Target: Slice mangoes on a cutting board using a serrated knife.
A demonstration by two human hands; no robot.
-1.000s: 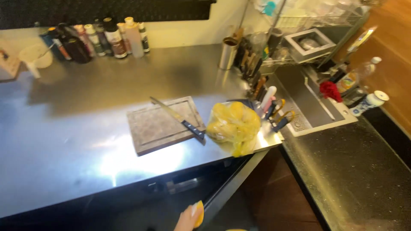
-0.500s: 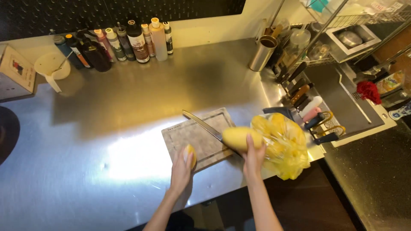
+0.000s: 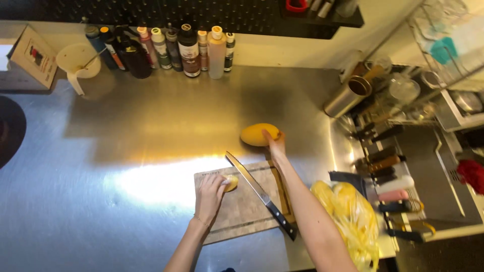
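My left hand [image 3: 210, 192] rests on the wooden cutting board [image 3: 237, 214] and holds a small yellow fruit [image 3: 231, 182] against it. My right hand [image 3: 276, 143] reaches past the board and grips a whole yellow mango [image 3: 258, 134] lying on the steel counter. A long knife [image 3: 259, 192] with a black handle lies diagonally across the board between my two arms, touched by neither hand.
A yellow plastic bag [image 3: 350, 221] of fruit sits at the counter's right front edge. Several sauce bottles [image 3: 171, 48] line the back wall, with a white funnel-like cup [image 3: 76, 63] and a box [image 3: 33, 58] at left. A steel cup [image 3: 349, 95], knives [image 3: 385, 163] and a sink area stand right.
The view tilted up toward the back wall. My right hand carried the mango from beside the bag to the counter behind the board. My left hand set the small fruit down on the board.
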